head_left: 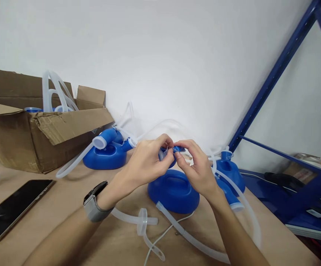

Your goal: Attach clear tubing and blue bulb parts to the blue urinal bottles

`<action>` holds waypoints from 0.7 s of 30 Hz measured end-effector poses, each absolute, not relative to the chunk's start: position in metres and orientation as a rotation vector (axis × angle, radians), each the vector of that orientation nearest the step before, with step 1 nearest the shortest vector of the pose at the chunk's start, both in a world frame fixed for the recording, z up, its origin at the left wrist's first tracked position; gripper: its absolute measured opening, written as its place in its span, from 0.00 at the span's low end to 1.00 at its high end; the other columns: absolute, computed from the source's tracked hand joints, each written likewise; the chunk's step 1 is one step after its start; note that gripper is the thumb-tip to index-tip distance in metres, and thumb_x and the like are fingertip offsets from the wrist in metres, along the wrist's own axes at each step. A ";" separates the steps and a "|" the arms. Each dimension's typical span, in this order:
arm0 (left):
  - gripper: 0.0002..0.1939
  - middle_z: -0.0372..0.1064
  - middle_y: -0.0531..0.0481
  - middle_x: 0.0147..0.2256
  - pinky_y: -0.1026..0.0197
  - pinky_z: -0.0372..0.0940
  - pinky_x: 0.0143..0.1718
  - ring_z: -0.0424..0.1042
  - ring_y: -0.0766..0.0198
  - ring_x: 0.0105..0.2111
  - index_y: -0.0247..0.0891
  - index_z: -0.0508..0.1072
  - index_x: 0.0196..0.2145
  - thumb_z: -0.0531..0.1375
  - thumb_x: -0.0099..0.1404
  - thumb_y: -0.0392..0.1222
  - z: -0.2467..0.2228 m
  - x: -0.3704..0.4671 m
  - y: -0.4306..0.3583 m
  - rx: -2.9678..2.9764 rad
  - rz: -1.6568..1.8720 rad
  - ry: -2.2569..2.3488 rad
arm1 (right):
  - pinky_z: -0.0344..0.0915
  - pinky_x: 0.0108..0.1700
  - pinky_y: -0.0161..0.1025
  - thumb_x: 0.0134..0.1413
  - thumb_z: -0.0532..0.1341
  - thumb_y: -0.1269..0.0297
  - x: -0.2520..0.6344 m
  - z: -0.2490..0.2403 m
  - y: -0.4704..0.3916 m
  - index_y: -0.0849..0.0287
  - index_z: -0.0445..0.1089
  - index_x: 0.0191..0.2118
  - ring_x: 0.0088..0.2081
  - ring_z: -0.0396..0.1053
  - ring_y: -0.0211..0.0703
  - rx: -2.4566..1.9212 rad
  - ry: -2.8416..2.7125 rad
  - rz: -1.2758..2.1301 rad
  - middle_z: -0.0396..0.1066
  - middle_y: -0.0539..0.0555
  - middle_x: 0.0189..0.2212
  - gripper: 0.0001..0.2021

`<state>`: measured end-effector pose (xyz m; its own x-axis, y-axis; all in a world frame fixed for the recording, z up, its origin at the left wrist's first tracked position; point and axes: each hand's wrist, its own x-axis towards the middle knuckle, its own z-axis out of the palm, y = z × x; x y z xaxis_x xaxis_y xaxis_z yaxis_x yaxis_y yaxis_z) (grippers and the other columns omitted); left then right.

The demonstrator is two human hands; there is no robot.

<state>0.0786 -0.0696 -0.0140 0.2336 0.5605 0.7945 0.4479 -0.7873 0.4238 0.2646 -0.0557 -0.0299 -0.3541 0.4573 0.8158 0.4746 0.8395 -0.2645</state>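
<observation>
Above a blue plastic urinal bottle point(173, 191), my left hand point(153, 158) and my right hand point(196, 164) meet with fingertips closed. Between them is a small shiny blue piece point(178, 149), pinched by my right thumb and fingers; its exact kind is unclear. My left fingers curl around something whitish and blue near the bottle's neck, mostly hidden by that hand. In front of the bottle lies a clear tube with a round cap point(142, 221) and a holed strap. Another translucent tube point(193, 240) runs toward the front right, one end against the bottle.
A similar blue bottle point(105, 157) with a tube stands left, and another point(229, 171) stands right. An open cardboard box point(13, 136) holds more tubes and blue parts. A phone point(13, 208) lies on the table point(74, 195). Blue metal shelving point(274, 81) rises on the right.
</observation>
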 end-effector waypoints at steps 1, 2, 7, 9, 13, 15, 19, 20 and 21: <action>0.04 0.78 0.53 0.32 0.64 0.63 0.30 0.75 0.65 0.29 0.40 0.71 0.38 0.57 0.65 0.37 -0.015 0.080 -0.070 2.372 1.609 0.989 | 0.68 0.50 0.45 0.68 0.58 0.64 0.263 -0.031 -0.056 0.53 0.69 0.50 0.48 0.71 0.48 -0.684 -1.983 -0.042 0.72 0.54 0.45 0.08; 0.04 0.78 0.53 0.32 0.64 0.62 0.30 0.75 0.65 0.28 0.40 0.70 0.38 0.57 0.66 0.37 -0.016 0.081 -0.070 2.360 1.615 1.007 | 0.68 0.49 0.45 0.68 0.58 0.65 0.262 -0.032 -0.056 0.53 0.69 0.50 0.47 0.71 0.48 -0.683 -1.967 -0.059 0.72 0.54 0.44 0.08; 0.06 0.78 0.49 0.33 0.62 0.64 0.32 0.76 0.63 0.30 0.39 0.70 0.40 0.53 0.69 0.36 -0.022 0.088 -0.070 2.444 1.737 1.043 | 0.68 0.46 0.45 0.65 0.59 0.67 0.257 -0.033 -0.060 0.53 0.69 0.47 0.44 0.70 0.47 -0.676 -1.864 -0.176 0.71 0.53 0.42 0.07; 0.06 0.77 0.50 0.33 0.62 0.63 0.31 0.75 0.63 0.30 0.39 0.70 0.40 0.53 0.69 0.36 -0.024 0.090 -0.070 2.434 1.756 1.037 | 0.67 0.45 0.44 0.65 0.59 0.68 0.257 -0.034 -0.060 0.53 0.69 0.46 0.43 0.70 0.47 -0.662 -1.850 -0.198 0.72 0.53 0.41 0.07; 0.04 0.77 0.52 0.31 0.64 0.63 0.30 0.75 0.65 0.28 0.40 0.68 0.37 0.54 0.70 0.36 -0.024 0.092 -0.073 2.317 1.725 1.033 | 0.67 0.44 0.44 0.65 0.59 0.68 0.257 -0.036 -0.058 0.53 0.69 0.46 0.42 0.70 0.46 -0.625 -1.841 -0.197 0.72 0.52 0.40 0.06; 0.04 0.78 0.52 0.32 0.64 0.64 0.31 0.76 0.64 0.29 0.40 0.68 0.36 0.54 0.70 0.36 -0.024 0.093 -0.074 2.284 1.711 1.035 | 0.67 0.45 0.44 0.65 0.59 0.69 0.258 -0.037 -0.056 0.53 0.69 0.46 0.42 0.71 0.46 -0.599 -1.840 -0.178 0.73 0.52 0.40 0.07; 0.06 0.79 0.53 0.32 0.63 0.67 0.34 0.78 0.63 0.31 0.41 0.71 0.36 0.55 0.70 0.35 -0.022 0.093 -0.075 2.249 1.671 1.053 | 0.66 0.46 0.46 0.65 0.60 0.69 0.260 -0.039 -0.053 0.52 0.71 0.46 0.43 0.71 0.45 -0.554 -1.830 -0.120 0.73 0.51 0.40 0.07; 0.07 0.79 0.53 0.32 0.63 0.68 0.34 0.78 0.62 0.32 0.42 0.73 0.37 0.55 0.70 0.36 -0.022 0.092 -0.075 2.239 1.665 1.058 | 0.66 0.46 0.46 0.65 0.60 0.69 0.260 -0.039 -0.053 0.52 0.71 0.46 0.42 0.71 0.45 -0.546 -1.829 -0.112 0.73 0.51 0.40 0.07; 0.07 0.80 0.53 0.32 0.63 0.68 0.35 0.79 0.62 0.32 0.42 0.74 0.37 0.56 0.69 0.36 -0.021 0.092 -0.075 2.228 1.664 1.060 | 0.66 0.46 0.46 0.65 0.60 0.70 0.260 -0.039 -0.053 0.52 0.71 0.46 0.42 0.71 0.45 -0.539 -1.827 -0.106 0.73 0.51 0.40 0.07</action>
<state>0.0921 -0.0752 -0.0212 0.1271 0.6219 0.7727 0.4375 -0.7343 0.5190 0.2600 -0.0530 -0.0392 -0.2246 0.3072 0.9248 0.4125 0.8898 -0.1954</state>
